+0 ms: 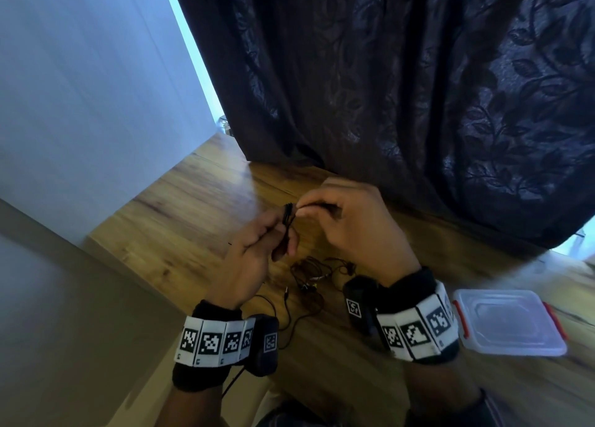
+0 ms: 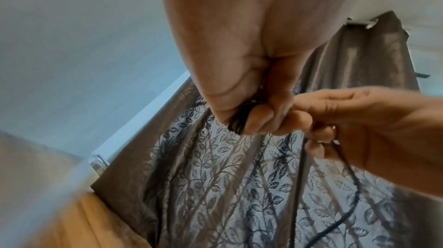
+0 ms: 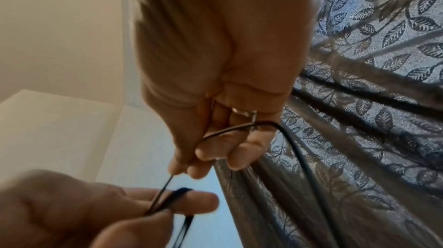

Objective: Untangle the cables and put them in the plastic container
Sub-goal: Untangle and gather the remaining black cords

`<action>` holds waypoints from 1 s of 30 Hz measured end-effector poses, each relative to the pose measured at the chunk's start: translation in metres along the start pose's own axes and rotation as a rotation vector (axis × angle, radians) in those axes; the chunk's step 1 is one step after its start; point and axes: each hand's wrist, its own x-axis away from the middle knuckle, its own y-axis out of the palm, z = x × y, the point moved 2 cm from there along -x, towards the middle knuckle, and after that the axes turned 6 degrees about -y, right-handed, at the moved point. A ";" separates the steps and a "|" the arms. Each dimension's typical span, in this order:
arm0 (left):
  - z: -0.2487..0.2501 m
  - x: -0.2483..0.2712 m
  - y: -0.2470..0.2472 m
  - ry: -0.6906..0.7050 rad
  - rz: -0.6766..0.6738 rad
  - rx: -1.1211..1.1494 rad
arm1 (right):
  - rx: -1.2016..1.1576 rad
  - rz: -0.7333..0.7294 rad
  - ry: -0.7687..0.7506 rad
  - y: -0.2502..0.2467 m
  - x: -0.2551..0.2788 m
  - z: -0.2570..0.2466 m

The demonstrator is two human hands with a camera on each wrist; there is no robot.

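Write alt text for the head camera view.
Two hands work a black cable above a wooden table: the left hand grips its folded bundle, the right hand pinches a strand. More tangled cables lie below, a closed plastic container at right, a dark curtain behind.

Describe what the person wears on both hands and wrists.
Both hands, left hand and right hand, are bare. Each wrist carries a black wristband wrapped by a ring of white tiles printed with black square-pattern markers. A dark camera block bearing its own marker sits on the inner side of each wrist. The right hand wears a finger ring.
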 end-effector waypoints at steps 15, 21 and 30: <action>0.004 -0.003 -0.004 0.115 0.061 0.149 | -0.293 -0.367 0.339 0.053 0.035 0.008; -0.003 -0.005 -0.007 0.145 0.169 -0.273 | -0.120 -0.514 0.210 0.037 0.035 -0.013; 0.006 -0.002 0.002 0.034 -0.013 -0.036 | 0.038 -0.055 -0.018 -0.002 -0.006 -0.002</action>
